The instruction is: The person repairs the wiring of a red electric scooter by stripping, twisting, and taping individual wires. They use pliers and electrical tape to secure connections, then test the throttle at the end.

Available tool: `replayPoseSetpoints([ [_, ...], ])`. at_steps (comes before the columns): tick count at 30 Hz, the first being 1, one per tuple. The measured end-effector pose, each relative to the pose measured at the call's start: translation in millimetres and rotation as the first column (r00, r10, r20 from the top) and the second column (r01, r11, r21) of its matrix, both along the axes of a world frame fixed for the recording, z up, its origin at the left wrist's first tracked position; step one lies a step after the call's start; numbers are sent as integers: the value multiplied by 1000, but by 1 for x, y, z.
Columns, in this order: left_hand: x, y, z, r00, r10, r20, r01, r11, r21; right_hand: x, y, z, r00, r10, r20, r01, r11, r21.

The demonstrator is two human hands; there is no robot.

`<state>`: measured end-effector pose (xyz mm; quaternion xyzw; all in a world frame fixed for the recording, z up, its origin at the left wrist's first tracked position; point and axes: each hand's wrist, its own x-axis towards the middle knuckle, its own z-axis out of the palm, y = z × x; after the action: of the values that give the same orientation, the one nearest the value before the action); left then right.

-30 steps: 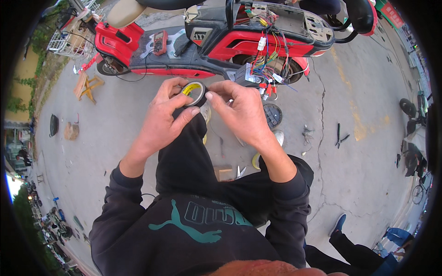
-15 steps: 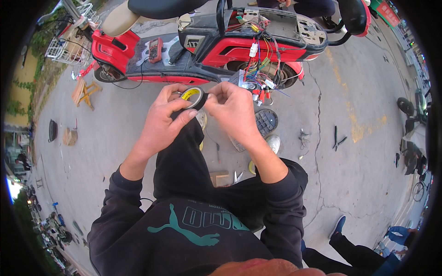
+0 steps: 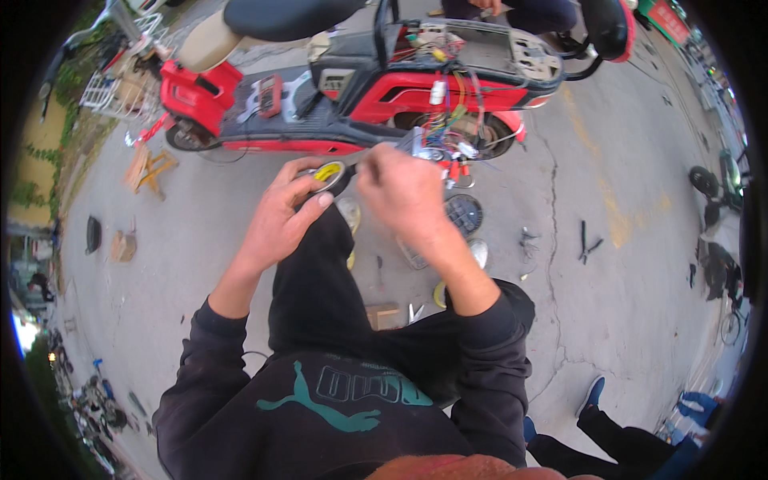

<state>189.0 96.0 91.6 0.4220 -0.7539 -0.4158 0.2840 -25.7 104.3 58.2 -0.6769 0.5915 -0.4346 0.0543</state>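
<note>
- On the ground [image 3: 200, 264] at left: stool [image 3: 150, 170], near the front wheel of the red scooter [image 3: 376, 98].
- On the scooter: multimeter [image 3: 270, 98], lying flat.
- Grasps the tape roll [image 3: 344, 184] in the left hand [image 3: 284, 212], between thumb and fingers, on the near side of the scooter.
- Bends the fingers of the right hand [image 3: 404, 196] just beside the roll; too blurred to tell whether pinching the tape's end.
- On the ground: scissors [image 3: 414, 313].
- Beyond the right hand: loose wires [image 3: 456, 118].
- Farther right, on the ground: pliers [image 3: 588, 242].
</note>
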Motion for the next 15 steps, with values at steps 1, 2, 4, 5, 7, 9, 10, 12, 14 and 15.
replayPoseSetpoints([
  [1,4,-2,4,997,-30,-69,37,994,107,-8,-3,-2,997,-17,73,14,999,37],
  [2,12,-1,5,990,-38,-135,67,973,221,-17,-5,0,995,-24,101,18,998,52],
  [4,26,0,1,927,-73,-367,202,923,327,-41,-10,-2,940,28,340,-94,979,179],
  [5,31,0,6,886,-95,-454,285,884,371,-45,-11,-5,888,52,457,-149,973,178],
  [7,41,9,18,815,-96,-571,372,842,390,-47,-13,-2,729,66,681,-343,897,280],
  [9,49,16,30,778,-84,-623,378,855,357,-40,-10,-4,647,41,761,-484,794,369],
  [10,48,16,37,777,-60,-626,364,855,370,-39,-10,-8,579,11,815,-579,709,402],
  [12,44,16,51,774,-17,-633,343,851,397,-33,-12,-14,434,-86,897,-691,607,392],
  [14,39,16,55,812,49,-581,271,851,450,-32,-10,-23,283,-215,935,-719,597,355],
  [15,38,10,57,811,56,-583,265,852,451,-37,-15,-29,207,-238,949,-698,644,314],
])
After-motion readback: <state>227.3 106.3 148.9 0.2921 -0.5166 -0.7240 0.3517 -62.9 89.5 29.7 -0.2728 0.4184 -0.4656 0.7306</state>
